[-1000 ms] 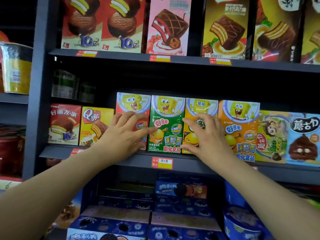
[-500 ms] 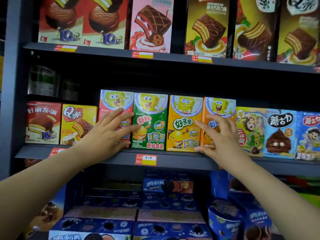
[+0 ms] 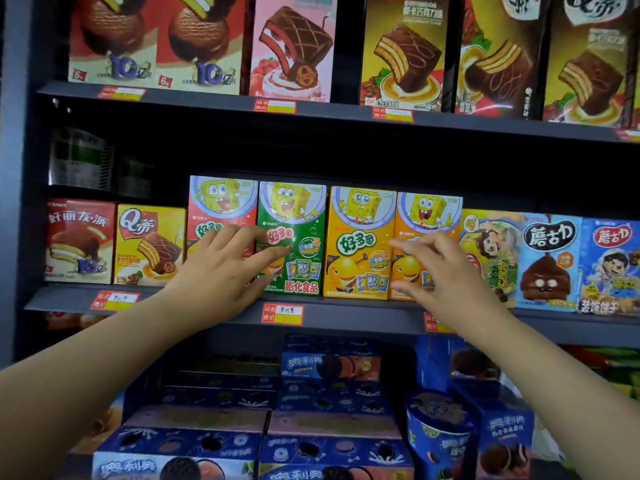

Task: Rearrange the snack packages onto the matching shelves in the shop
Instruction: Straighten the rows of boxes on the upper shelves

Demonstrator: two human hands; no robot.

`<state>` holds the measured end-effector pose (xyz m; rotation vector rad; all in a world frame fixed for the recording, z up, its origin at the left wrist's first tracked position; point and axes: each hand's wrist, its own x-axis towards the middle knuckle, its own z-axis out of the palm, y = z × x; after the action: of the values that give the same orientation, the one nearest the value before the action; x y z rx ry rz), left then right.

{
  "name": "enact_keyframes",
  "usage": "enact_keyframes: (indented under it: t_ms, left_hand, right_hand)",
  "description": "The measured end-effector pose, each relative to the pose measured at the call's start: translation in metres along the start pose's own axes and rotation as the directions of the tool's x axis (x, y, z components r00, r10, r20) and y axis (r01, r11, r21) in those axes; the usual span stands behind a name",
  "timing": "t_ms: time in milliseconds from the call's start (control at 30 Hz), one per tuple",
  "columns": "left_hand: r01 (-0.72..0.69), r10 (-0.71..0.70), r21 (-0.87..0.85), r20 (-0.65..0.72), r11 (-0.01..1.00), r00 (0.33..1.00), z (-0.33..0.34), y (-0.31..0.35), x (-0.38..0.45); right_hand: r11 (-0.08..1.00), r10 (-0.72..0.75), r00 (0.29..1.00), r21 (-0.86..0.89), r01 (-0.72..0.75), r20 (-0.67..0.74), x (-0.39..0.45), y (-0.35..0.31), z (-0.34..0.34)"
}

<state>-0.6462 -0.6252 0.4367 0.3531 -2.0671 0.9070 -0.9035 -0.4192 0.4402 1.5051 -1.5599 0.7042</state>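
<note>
The middle shelf (image 3: 346, 315) carries four upright cartoon boxes. Left hand (image 3: 221, 271), fingers spread and released, hides the lower red box (image 3: 221, 206); right hand (image 3: 446, 271), fingers loose, covers the rightmost orange box (image 3: 429, 216), contact unclear.

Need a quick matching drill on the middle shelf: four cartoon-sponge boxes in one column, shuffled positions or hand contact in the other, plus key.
Things:
1. red box
2. green box
3. yellow box
4. orange box

Places:
A. partly behind the right hand
B. leftmost of the four, partly behind the left hand
C. between both hands, uncovered
D. second from left, left thumb across its lower part

Pairs: 1-B, 2-D, 3-C, 4-A
</note>
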Motion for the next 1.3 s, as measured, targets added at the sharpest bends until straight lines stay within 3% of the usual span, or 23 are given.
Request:
enact_keyframes:
  t_ms: [100,233,433,600,900,1167,1300]
  left_hand:
    - [0.031,-0.031,-0.001,0.019,1.000,0.999,0.002,0.004,0.005]
    - [0.020,-0.020,0.008,0.033,1.000,0.999,0.003,0.002,0.002]
    - [0.308,-0.306,-0.119,0.034,0.944,0.951,-0.005,0.004,-0.011]
    - [0.258,-0.243,-0.120,0.127,0.959,0.962,0.002,0.004,-0.018]
    - [0.258,-0.231,-0.173,0.163,0.951,0.959,0.009,0.002,-0.022]
    - [0.260,-0.232,-0.180,0.164,0.949,0.959,0.006,0.003,-0.022]
    - [0.253,-0.252,-0.164,0.025,0.954,0.967,-0.003,-0.009,-0.006]
  right_hand:
    - [0.992,-0.105,0.982,0.080,0.093,0.160,0.013,-0.023,0.003]
    - [0.988,-0.099,0.949,0.139,0.059,0.300,0.026,-0.043,0.014]
    - [0.988,-0.076,0.944,0.154,0.027,0.322,0.031,-0.055,0.023]
    - [0.987,-0.101,0.931,0.153,0.049,0.350,0.035,-0.066,0.029]
    - [0.989,-0.083,0.924,0.146,0.030,0.373,0.034,-0.068,0.033]
    - [0.989,-0.061,0.949,0.146,0.016,0.309,0.034,-0.072,0.035]
    - [0.997,-0.066,0.993,0.040,0.070,-0.095,0.052,-0.072,0.031]
